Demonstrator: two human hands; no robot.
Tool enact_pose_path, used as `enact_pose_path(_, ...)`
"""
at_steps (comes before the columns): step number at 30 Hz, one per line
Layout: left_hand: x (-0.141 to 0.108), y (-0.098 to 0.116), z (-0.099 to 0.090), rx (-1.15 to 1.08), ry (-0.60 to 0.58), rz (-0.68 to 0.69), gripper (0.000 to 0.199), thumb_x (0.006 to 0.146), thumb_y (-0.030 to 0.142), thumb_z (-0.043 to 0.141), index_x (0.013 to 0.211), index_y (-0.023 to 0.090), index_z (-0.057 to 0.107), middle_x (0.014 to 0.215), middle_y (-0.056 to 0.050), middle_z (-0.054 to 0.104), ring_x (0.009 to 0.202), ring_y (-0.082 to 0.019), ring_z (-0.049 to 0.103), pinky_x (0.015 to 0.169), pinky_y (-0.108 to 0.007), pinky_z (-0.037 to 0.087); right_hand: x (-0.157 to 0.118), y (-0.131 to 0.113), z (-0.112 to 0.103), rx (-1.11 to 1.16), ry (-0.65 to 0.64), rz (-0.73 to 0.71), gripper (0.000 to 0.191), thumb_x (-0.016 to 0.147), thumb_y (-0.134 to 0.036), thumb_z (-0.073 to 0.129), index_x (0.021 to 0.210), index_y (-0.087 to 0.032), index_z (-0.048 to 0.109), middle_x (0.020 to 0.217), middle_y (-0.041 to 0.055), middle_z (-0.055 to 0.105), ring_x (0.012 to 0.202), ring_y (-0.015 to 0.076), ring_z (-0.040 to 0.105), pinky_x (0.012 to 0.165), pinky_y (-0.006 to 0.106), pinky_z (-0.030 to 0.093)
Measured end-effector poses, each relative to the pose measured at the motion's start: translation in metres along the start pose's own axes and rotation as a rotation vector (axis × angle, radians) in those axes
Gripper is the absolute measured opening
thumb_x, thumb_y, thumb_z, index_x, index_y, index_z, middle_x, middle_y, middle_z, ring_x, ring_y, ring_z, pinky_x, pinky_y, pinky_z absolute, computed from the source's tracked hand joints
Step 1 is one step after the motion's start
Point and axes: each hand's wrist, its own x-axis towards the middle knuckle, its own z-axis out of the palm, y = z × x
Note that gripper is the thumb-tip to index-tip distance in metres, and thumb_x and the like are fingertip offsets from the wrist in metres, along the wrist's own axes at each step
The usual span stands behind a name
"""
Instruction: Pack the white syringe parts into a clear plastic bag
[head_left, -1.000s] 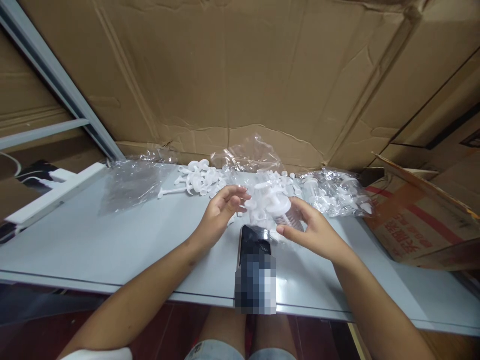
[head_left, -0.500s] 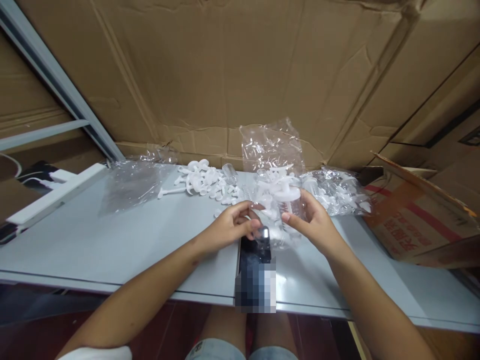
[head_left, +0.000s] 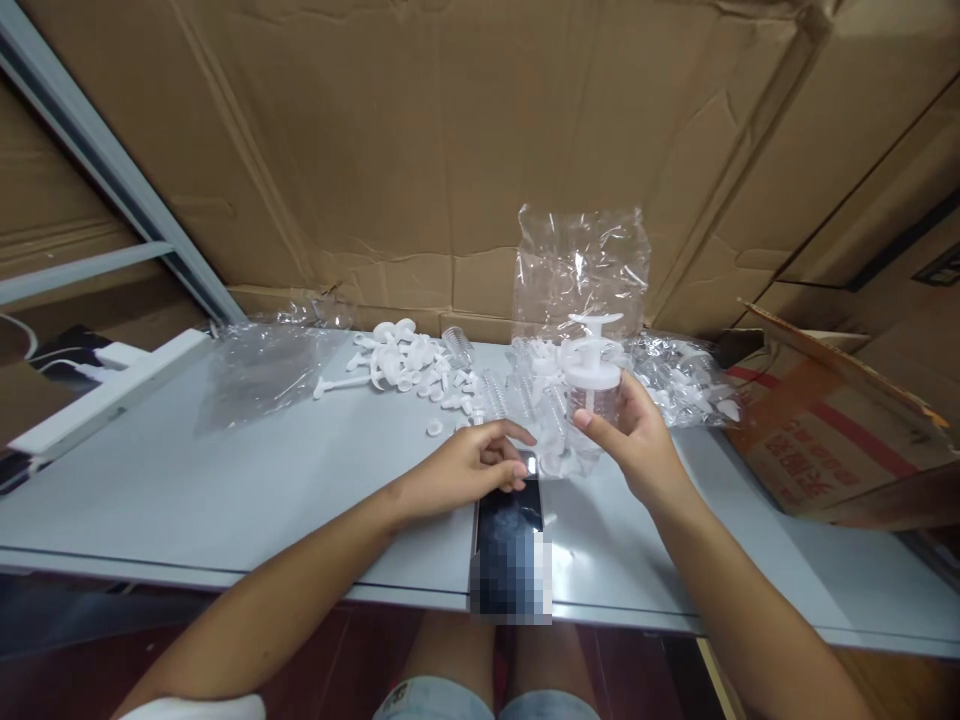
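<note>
Upright in my right hand (head_left: 641,430) is a clear cylinder with a white plunger (head_left: 594,376), my fingers and thumb wrapped round its transparent body. Its white cap and flared handle stick up above the grip. My left hand (head_left: 487,462) hovers over the top end of a dark phone (head_left: 510,520). The index finger reaches out, the others curl loosely, and I see nothing between them. Beyond both hands a clear plastic bag (head_left: 581,270) stands open upward, with white and clear parts (head_left: 551,455) at its lower end, partly hidden behind the cylinder.
A heap of small white plastic parts (head_left: 409,360) lies left of centre. Another clear bag of parts (head_left: 679,380) is to the right, beside a cardboard box (head_left: 825,440). At left are a flat clear bag (head_left: 262,365) and a white power strip (head_left: 112,390). Cardboard (head_left: 450,150) lines the back.
My right hand has moved slightly right, and the cylinder's plunger handle now shows clearly above its cap. The bag's upper part has shifted right and up. My left hand has come away from the bag.
</note>
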Motion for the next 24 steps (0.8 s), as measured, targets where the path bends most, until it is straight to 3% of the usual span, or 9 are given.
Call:
enact_pose_path(2,0.000,-0.001,0.002,-0.001,0.033,-0.033,0.029,0.082,0.034,0.060,0.106,0.017,0.059,0.078,-0.004,0.065,0.069,-0.015,0.065,0.069,-0.031,0.053,-0.001,-0.001,0.001,0.006,0.033,-0.013,0.050,0.076,-0.040,0.068,0.120,-0.025,0.049,0.119,0.0076,0.060,0.109,0.0242,0.058,0.095,0.041,0.046)
enact_pose_path(6,-0.001,0.004,0.003,0.014,0.122,-0.017,0.027,0.084,0.035,0.057,0.101,0.015,0.060,0.081,-0.005,0.066,0.062,-0.014,0.065,0.063,-0.030,0.053,-0.001,-0.002,0.000,-0.020,0.114,-0.037,0.052,0.076,-0.042,0.068,0.121,-0.026,0.047,0.122,0.0087,0.058,0.112,0.0260,0.056,0.097,0.044,0.045)
enact_pose_path(10,-0.002,0.008,0.002,0.153,0.175,0.080,0.031,0.084,0.037,0.058,0.109,0.019,0.060,0.092,-0.007,0.067,0.074,-0.016,0.065,0.074,-0.033,0.052,0.003,-0.003,-0.013,-0.072,0.152,-0.065,0.051,0.078,-0.043,0.066,0.123,-0.028,0.047,0.124,0.0088,0.057,0.114,0.0278,0.055,0.098,0.047,0.043)
enact_pose_path(13,-0.001,0.008,-0.002,0.196,0.233,0.224,0.041,0.082,0.036,0.062,0.120,0.024,0.054,0.113,-0.008,0.063,0.097,-0.020,0.061,0.088,-0.035,0.046,0.005,-0.004,-0.020,-0.133,0.036,-0.075,0.055,0.074,-0.041,0.070,0.123,-0.028,0.049,0.127,0.0078,0.056,0.116,0.0278,0.054,0.100,0.046,0.042)
enact_pose_path(17,-0.002,0.006,-0.009,-0.027,0.187,0.347,0.049,0.080,0.034,0.065,0.126,0.028,0.049,0.128,-0.008,0.054,0.115,-0.022,0.052,0.099,-0.036,0.040,-0.001,-0.008,-0.014,-0.175,-0.249,-0.069,0.056,0.074,-0.038,0.071,0.124,-0.027,0.050,0.127,0.0074,0.057,0.116,0.0267,0.055,0.097,0.043,0.044)
enact_pose_path(20,-0.002,0.004,-0.010,-0.188,0.165,0.306,0.043,0.075,0.034,0.071,0.115,0.027,0.057,0.124,-0.006,0.057,0.118,-0.024,0.051,0.100,-0.037,0.038,-0.008,-0.010,-0.004,-0.177,-0.390,-0.054,0.055,0.074,-0.036,0.071,0.124,-0.026,0.050,0.125,0.0074,0.058,0.115,0.0264,0.055,0.096,0.042,0.045)
enact_pose_path(24,-0.002,0.001,-0.008,-0.313,0.256,0.188,0.039,0.068,0.033,0.076,0.102,0.022,0.061,0.113,-0.007,0.062,0.113,-0.026,0.054,0.095,-0.036,0.040,-0.012,-0.010,0.005,-0.159,-0.424,-0.010,0.054,0.076,-0.034,0.069,0.125,-0.026,0.049,0.124,0.0071,0.058,0.112,0.0259,0.057,0.091,0.040,0.048)
